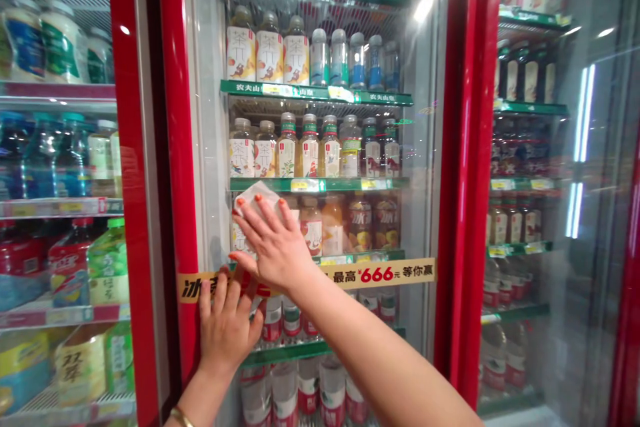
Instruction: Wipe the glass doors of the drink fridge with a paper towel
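Item: white wipe (270, 195), centre frame; probably light, limp, easily torn, best pressed flat. My right hand (276, 243): fingers fanned over it against the glass door (420, 213). My left hand (227, 323), lower left: fingers spread, nothing gripped.

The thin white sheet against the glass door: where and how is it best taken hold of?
Probably by pinching the upper edge of the thin white sheet, coming from above: that edge pokes out beyond the flat, bare right hand, which covers part of it.
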`<state>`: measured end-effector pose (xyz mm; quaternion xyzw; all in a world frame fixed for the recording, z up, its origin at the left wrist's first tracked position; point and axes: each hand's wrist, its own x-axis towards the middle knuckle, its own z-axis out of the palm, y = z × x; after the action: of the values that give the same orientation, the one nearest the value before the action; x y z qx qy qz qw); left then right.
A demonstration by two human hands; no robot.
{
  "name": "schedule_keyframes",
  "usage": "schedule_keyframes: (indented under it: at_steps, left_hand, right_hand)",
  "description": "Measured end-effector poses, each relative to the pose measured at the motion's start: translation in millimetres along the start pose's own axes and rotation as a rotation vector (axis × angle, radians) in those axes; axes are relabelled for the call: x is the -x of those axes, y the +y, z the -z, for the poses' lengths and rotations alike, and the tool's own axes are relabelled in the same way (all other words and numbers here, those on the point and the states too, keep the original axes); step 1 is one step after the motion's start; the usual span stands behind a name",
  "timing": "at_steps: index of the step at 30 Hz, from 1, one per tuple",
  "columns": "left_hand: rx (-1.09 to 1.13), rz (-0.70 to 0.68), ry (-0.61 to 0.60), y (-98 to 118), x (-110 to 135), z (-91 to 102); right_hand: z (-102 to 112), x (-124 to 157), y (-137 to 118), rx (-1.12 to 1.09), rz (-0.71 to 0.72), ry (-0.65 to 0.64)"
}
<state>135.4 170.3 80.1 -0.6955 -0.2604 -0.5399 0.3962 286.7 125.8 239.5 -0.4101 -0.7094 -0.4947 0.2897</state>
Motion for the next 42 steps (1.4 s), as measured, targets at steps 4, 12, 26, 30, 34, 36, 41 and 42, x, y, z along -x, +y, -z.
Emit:
schedule_keyframes:
  at_steps: [4, 12, 26, 30, 34, 36, 41, 42]
  left_hand:
    - [0.032, 0.088, -0.005, 3, -3, 1.9]
    - [0.055, 0.173, -0.015, 12, -4, 0.5]
    - [0.052, 0.182, -0.037, 13, -5, 1.2]
    - [0.045, 0.157, -0.041, 11, -5, 2.8]
    - [0.024, 0.131, -0.050, 11, -5, 3.2]
    - [0.001, 0.122, -0.051, 11, -5, 2.4]
    - [0.032, 0.150, -0.044, 11, -5, 2.5]
    - [0.043, 0.150, -0.043, 11, -4, 2.8]
  right_hand:
    - [11, 43, 42, -0.016, -0.135, -0.008]
    - [8, 205, 112, 0.085, -0.897, 0.151]
    - [-43, 300, 22, 0.121, -0.847, 0.071]
    - [-55, 299, -45, 0.090, -0.218, 0.019]
    - [-41, 314, -14, 0.098, -0.354, 0.045]
    - [-34, 301, 18, 0.095, -0.708, 0.084]
    - [-44, 249, -7, 0.104, -0.571, 0.066]
    - [-47, 251, -24, 0.107, -0.390, 0.040]
